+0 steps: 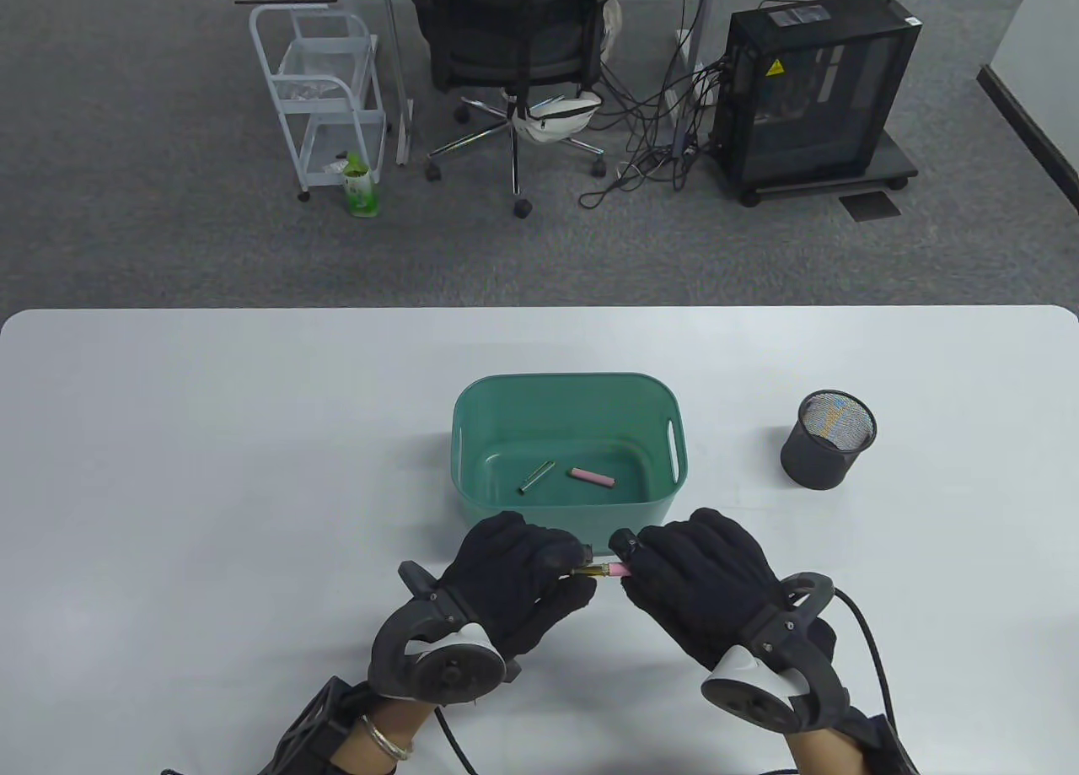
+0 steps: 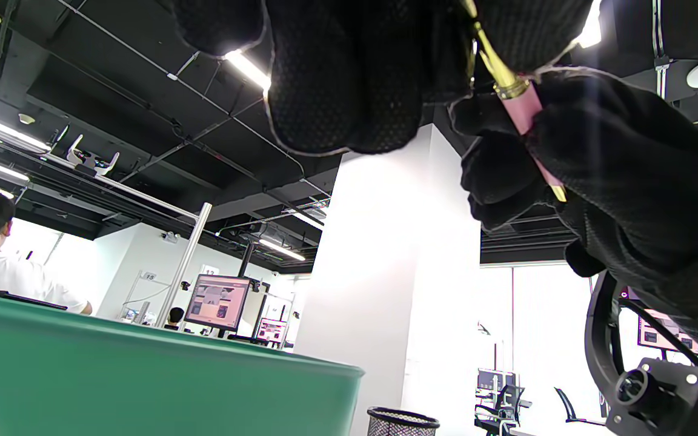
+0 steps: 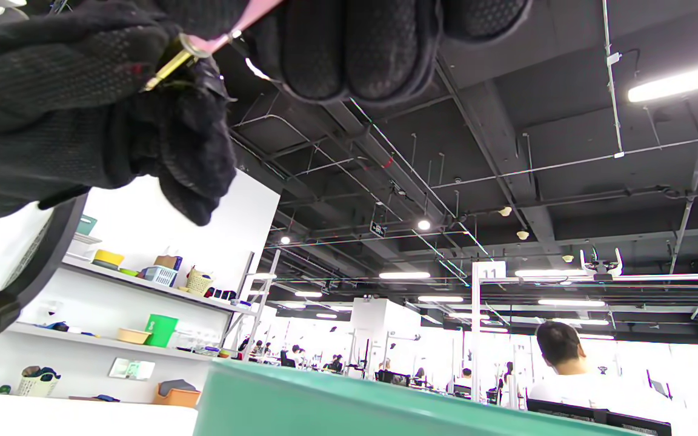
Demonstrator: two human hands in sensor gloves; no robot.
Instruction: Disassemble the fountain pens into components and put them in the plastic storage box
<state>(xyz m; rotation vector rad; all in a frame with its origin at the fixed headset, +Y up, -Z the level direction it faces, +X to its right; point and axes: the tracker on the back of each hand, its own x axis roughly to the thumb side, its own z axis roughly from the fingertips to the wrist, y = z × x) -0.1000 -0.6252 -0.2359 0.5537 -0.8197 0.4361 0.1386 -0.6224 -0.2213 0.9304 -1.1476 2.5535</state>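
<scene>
Two gloved hands meet at the near edge of the white table [image 1: 211, 438], just in front of the storage box. Between them is one pink fountain pen section [image 1: 609, 569] with a gold-coloured ring and a gold-coloured part running toward the left. The left hand [image 1: 518, 577] has its fingertips curled round the gold end; the right hand [image 1: 700, 577] pinches the pink end between thumb and fingers. Both hands are clamped on this same piece, which is held above the table, roughly level. In the left wrist view the pink part [image 2: 528, 112] runs slantwise between the two gloves.

Just beyond the hands stands one green plastic storage box [image 1: 472, 438]. Two pieces lie on its floor, apart from each other: one metallic tube [image 1: 536, 476] to the left, tilted, and one pink pen cap or barrel [image 1: 591, 476] to the right; which of the two it is cannot be told.

Right of the box, well apart, stands one black mesh pen holder [image 1: 826, 442].
</scene>
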